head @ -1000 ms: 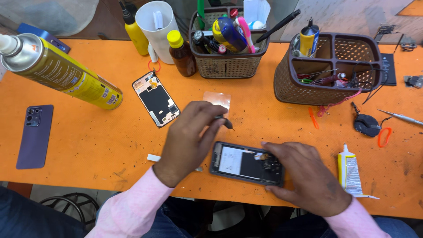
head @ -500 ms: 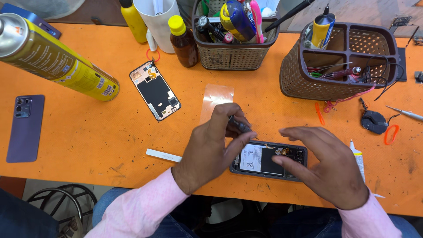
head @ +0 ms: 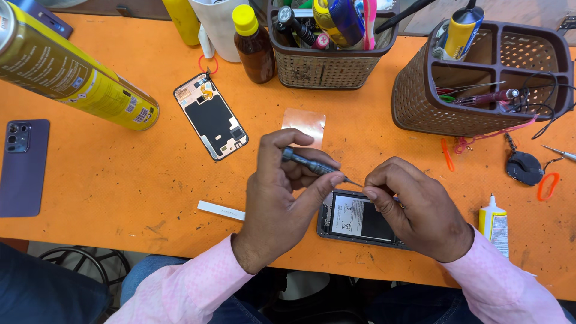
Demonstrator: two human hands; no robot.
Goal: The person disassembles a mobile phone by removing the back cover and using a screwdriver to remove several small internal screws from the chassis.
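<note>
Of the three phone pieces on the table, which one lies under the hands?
The opened phone with its battery showing, at the table's near edge. The right hand rests on it. The back cover and purple phone lie apart, untouched, further left.

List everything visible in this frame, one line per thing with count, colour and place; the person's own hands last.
table: 1, orange, fills the view
opened phone: 1, dark frame, under the hands
screwdriver: 1, grey, in left hand, tip at right fingertips
phone back panel: 1, black, centre left
purple phone: 1, left edge, camera side up
spray can: 1, yellow, lying top left
brown bottle: 1, yellow cap, top centre
woven baskets: 2, brown, top centre and right, holding tools
glue tube: 1, white, right
white strip: 1, near front edge
left hand: holds screwdriver
right hand: pinches at screwdriver tip
</note>
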